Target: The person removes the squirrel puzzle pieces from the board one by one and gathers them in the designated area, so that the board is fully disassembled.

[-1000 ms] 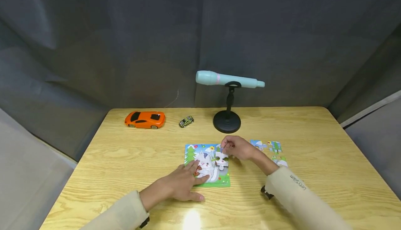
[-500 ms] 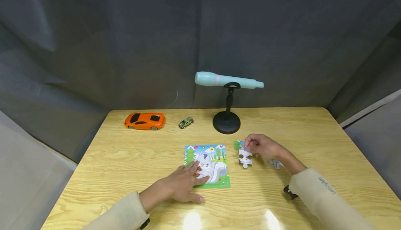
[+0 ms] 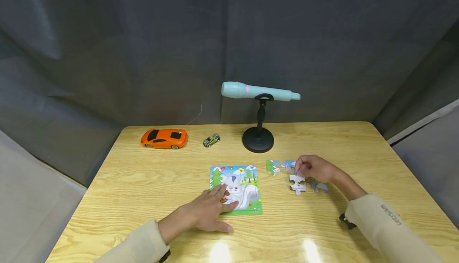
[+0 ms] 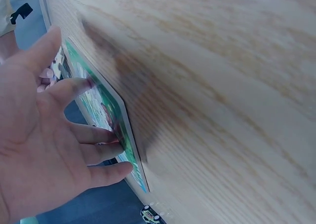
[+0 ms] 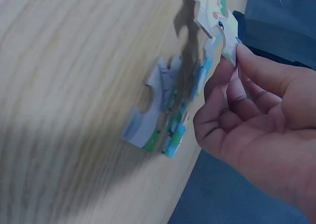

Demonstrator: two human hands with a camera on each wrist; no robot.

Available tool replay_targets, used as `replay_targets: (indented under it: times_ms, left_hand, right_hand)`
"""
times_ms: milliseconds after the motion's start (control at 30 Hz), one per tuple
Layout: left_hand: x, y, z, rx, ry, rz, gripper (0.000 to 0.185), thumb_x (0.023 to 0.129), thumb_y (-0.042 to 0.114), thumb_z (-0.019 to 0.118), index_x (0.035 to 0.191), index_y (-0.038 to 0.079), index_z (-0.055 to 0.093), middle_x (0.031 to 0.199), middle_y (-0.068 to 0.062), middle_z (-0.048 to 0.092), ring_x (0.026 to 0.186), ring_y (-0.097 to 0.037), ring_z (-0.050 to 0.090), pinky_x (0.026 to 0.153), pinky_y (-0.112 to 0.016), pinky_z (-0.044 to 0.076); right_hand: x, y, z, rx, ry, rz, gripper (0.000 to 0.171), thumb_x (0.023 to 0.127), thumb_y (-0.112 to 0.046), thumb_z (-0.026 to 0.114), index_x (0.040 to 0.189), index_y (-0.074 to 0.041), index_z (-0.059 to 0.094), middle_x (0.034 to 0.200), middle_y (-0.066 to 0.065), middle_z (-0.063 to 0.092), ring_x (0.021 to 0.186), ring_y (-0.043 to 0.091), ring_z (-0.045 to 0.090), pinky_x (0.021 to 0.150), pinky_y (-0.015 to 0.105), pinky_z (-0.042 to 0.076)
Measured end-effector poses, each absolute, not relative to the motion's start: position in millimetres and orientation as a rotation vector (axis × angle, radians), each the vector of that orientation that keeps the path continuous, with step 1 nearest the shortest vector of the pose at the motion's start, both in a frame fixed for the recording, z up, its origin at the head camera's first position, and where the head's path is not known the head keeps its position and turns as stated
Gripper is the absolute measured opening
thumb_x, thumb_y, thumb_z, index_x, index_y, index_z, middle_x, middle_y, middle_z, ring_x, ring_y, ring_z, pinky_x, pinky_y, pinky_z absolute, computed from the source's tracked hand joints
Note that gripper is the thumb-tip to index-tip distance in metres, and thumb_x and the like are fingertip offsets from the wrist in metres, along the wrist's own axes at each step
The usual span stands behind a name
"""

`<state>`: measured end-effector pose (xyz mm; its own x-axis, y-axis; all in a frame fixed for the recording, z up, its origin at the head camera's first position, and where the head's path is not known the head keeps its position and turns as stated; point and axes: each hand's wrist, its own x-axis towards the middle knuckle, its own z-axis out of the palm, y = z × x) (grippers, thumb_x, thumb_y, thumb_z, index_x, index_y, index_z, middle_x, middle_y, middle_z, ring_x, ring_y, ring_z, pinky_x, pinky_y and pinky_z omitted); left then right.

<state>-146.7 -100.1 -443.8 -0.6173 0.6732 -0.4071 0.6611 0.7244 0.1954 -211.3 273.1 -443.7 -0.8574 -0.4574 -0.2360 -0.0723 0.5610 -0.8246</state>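
Observation:
A square picture board [image 3: 247, 209] showing a white squirrel lies on the table, and my left hand [image 3: 211, 209] rests its spread fingers on the lower left part. The left wrist view shows those fingertips on the board's green border [image 4: 126, 135]. To the right, my right hand [image 3: 313, 168] pinches a white jigsaw piece [image 3: 297, 184] by its upper edge between thumb and finger. In the right wrist view this piece [image 5: 212, 12] is raised over the table. Loose pieces surround it: a green one [image 3: 271, 166], a blue one [image 3: 288, 165] and a grey one [image 3: 320, 187].
At the back left sit an orange toy car [image 3: 164, 139] and a small patterned toy car [image 3: 211, 140]. A light blue microphone [image 3: 258, 91] rests on a black stand [image 3: 258, 140] behind the puzzle pieces. Dark cloth [image 3: 172, 55] hangs behind the wooden table [image 3: 154, 183].
My right hand has carried the white jigsaw piece off the board and rightward to the loose pieces, uncovering the board's right side. The left hand has stayed on the board.

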Motion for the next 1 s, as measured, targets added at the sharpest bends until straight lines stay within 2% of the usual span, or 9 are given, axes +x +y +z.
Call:
replay_targets:
  times_ms: [267, 500, 767, 1000]
  left_hand:
    - [-147.0, -100.7, -444.1, 1.029, 2.476, 0.024, 0.07, 0.086, 0.066, 0.049, 0.147, 0.036, 0.032, 0.157, -0.022, 0.014, 0.147, -0.036, 0.015, 0.111, -0.057, 0.027]
    - [-147.7, -100.5, -443.3, 1.025, 2.465, 0.03, 0.07, 0.086, 0.066, 0.048, 0.147, 0.036, 0.03, 0.158, -0.022, 0.013, 0.147, -0.035, 0.014, 0.112, -0.057, 0.027]
    - [-146.3, -100.5, -441.3, 1.036, 2.466, 0.03, 0.07, 0.087, 0.064, 0.049, 0.148, 0.035, 0.031, 0.157, -0.023, 0.013, 0.147, -0.036, 0.015, 0.111, -0.057, 0.027]
    - [-146.8, -102.3, -442.4, 1.022, 2.47, 0.061, 0.069, 0.086, 0.065, 0.05, 0.147, 0.037, 0.032, 0.158, -0.019, 0.014, 0.147, -0.033, 0.015, 0.111, -0.058, 0.028]
  right_hand:
    - [-205.1, 267.8, -454.2, -0.346, 2.53, -1.073, 0.011, 0.092, 0.005, 0.048, 0.098, 0.003, 0.057, 0.086, 0.012, 0.063, 0.077, 0.018, 0.057, 0.064, 0.026, 0.049]
    - [-203.1, 265.2, -459.5, -0.338, 2.623, -0.97, 0.007, 0.092, -0.002, 0.055, 0.095, 0.0, 0.06, 0.077, 0.006, 0.058, 0.066, 0.014, 0.05, 0.055, 0.022, 0.042]
    - [-203.2, 260.3, -459.1, -0.32, 2.712, -0.875, 0.004, 0.09, -0.006, 0.06, 0.091, -0.003, 0.062, 0.069, 0.001, 0.053, 0.059, 0.011, 0.044, 0.051, 0.02, 0.038]
    - [-209.7, 252.4, -452.0, -0.285, 2.736, -0.85, 0.005, 0.092, -0.008, 0.059, 0.091, -0.004, 0.063, 0.076, 0.004, 0.059, 0.064, 0.013, 0.047, 0.054, 0.023, 0.039]
